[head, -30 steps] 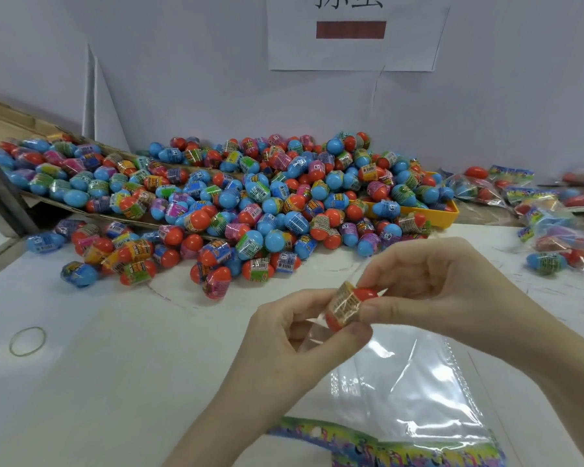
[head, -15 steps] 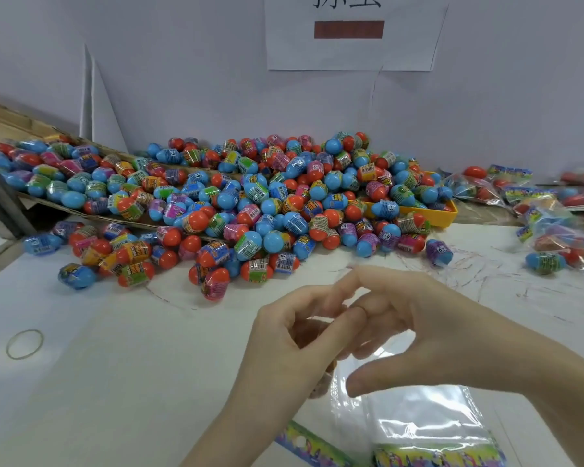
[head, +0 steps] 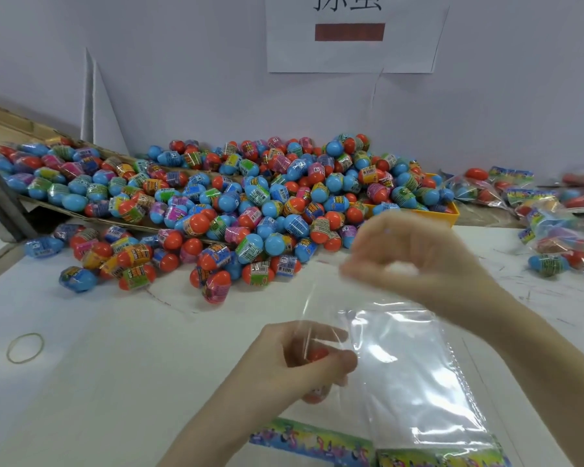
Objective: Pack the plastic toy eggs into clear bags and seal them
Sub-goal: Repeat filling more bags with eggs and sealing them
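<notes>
- The clear bag [head: 415, 375] lies near and right of centre on the white table [head: 115, 382]; its long axis runs from far-left to near-right, with the printed header strip [head: 378, 453] at the near end and the mouth lifted toward the far side.
- One red toy egg [head: 317, 354] sits inside the bag's left edge, seen through the film.
- The left hand [head: 304, 362] grips that egg through the plastic, its fingers [head: 334, 335] curled round it.
- The right hand [head: 415, 257], blurred, is raised over the far end of the bag, fingers bunched; whether they pinch the film I cannot tell.
- Open table stretches left of the hands, where only a rubber band [head: 25, 347] lies.
- The loose egg pile [head: 250, 203] fills the far side from left to centre, against the wall [head: 182, 79], spilling toward the hands.
- A yellow tray [head: 450, 214] edges out of the pile's right end.
- Filled bags [head: 553, 217] crowd the far right edge.
</notes>
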### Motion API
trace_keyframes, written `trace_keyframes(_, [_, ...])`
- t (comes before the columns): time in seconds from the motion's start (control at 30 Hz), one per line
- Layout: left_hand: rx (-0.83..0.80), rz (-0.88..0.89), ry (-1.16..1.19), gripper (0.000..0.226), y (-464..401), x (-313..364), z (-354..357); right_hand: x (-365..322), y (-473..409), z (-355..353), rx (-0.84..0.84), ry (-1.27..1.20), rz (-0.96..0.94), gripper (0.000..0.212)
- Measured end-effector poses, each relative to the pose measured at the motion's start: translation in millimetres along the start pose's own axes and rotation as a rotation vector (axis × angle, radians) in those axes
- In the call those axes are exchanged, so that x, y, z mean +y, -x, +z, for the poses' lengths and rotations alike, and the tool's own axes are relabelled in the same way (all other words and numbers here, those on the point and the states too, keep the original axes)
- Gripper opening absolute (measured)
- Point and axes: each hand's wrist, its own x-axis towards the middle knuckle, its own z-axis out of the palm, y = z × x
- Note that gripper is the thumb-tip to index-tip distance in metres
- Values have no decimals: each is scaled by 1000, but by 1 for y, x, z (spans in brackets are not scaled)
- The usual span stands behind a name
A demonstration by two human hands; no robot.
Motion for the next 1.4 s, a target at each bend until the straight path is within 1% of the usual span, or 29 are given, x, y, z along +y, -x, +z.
trace_keyframes(0.03, [28, 6, 6, 46, -1, -2, -1, 11, -8, -6, 174, 2, -29, 13])
trace_keyframes(0.07, [48, 14, 14, 48, -1, -3, -3, 26, -16, -12, 307, 100, -30, 8])
trace_keyframes(0.1, [62, 21, 24, 48, -1, -4, -4, 40, -25, -16, 363, 285, 6, 12])
trace_keyframes(0.13, [68, 25, 37, 47, -1, -5, -5, 55, -32, -18, 328, 496, 66, 22])
trace_keyframes(0.2, [75, 19, 70, 46, -2, -4, -5, 89, -38, -19, 85, 864, 139, 44])
trace_keyframes(0.23, [77, 16, 82, 46, -3, -5, -5, 103, -38, -17, -35, 1014, 141, 52])
trace_keyframes(0.27, [79, 16, 91, 46, -4, -5, -5, 113, -37, -15, -112, 1133, 123, 56])
trace_keyframes(0.3, [80, 18, 98, 45, -4, -5, -6, 120, -37, -14, -134, 1202, 91, 58])
trace_keyframes(0.37, [75, 24, 95, 44, -4, -4, -6, 121, -37, -12, -122, 1312, 29, 54])
trace_keyframes(0.4, [73, 25, 90, 45, -4, -4, -5, 119, -37, -11, -107, 1341, 6, 50])
trace_keyframes(0.47, [74, 33, 90, 51, -4, -3, -5, 118, -36, -12, -40, 1334, -109, 41])
trace_keyframes(0.5, [78, 39, 95, 54, -3, -2, -4, 115, -36, -12, -43, 1367, -129, 37])
trace_keyframes(0.57, [93, 50, 112, 57, -3, 0, -4, 113, -36, -13, -41, 1432, -102, 28])
trace_keyframes(0.6, [102, 58, 118, 57, -2, 0, -3, 112, -35, -14, 13, 1406, -70, 26])
trace_keyframes(0.63, [114, 70, 118, 55, -2, 1, -3, 109, -32, -16, 123, 1302, -53, 27])
trace_keyframes(0.67, [128, 87, 114, 54, -2, 1, -2, 101, -30, -17, 289, 1114, -43, 27])
trace_keyframes(0.7, [146, 105, 114, 54, -2, 2, -1, 86, -27, -19, 452, 857, -27, 23])
trace_keyframes(0.73, [167, 121, 117, 55, -2, 2, 0, 67, -25, -20, 553, 555, -15, 20])
trace_keyframes(0.77, [189, 135, 121, 54, -2, 3, 1, 48, -20, -21, 569, 270, -12, 16])
trace_keyframes(0.8, [207, 149, 120, 54, -2, 4, 2, 28, -15, -21, 525, 47, -28, 13])
trace_keyframes(0.83, [219, 163, 113, 53, -2, 6, 4, 10, -8, -20, 444, -73, -60, 11])
trace_keyframes(0.87, [226, 176, 104, 53, -2, 7, 5, -6, -1, -18, 350, -74, -105, 11])
trace_keyframes(0.93, [235, 201, 93, 53, -1, 8, 8, -27, 9, -12, 193, 117, -174, 17])
trace_keyframes(1.0, [234, 220, 71, 54, 1, 9, 9, -35, 11, -9, 102, 286, -149, 23])
trace_keyframes(1.1, [217, 240, 36, 53, 3, 8, 10, -37, 7, -14, 12, 541, -92, 28])
trace_keyframes(1.17, [212, 235, 18, 53, 3, 7, 9, -41, 3, -19, -93, 705, -85, 30])
trace_keyframes(1.23, [181, 226, 5, 53, 2, 6, 7, -44, -1, -23, -199, 692, -49, 27])
trace_keyframes(1.3, [138, 222, -3, 52, 2, 5, 6, -46, -2, -25, -251, 647, -21, 30])
trace_keyframes(1.4, [95, 237, -14, 52, 3, 2, 4, -45, -3, -24, -209, 644, -38, 43])
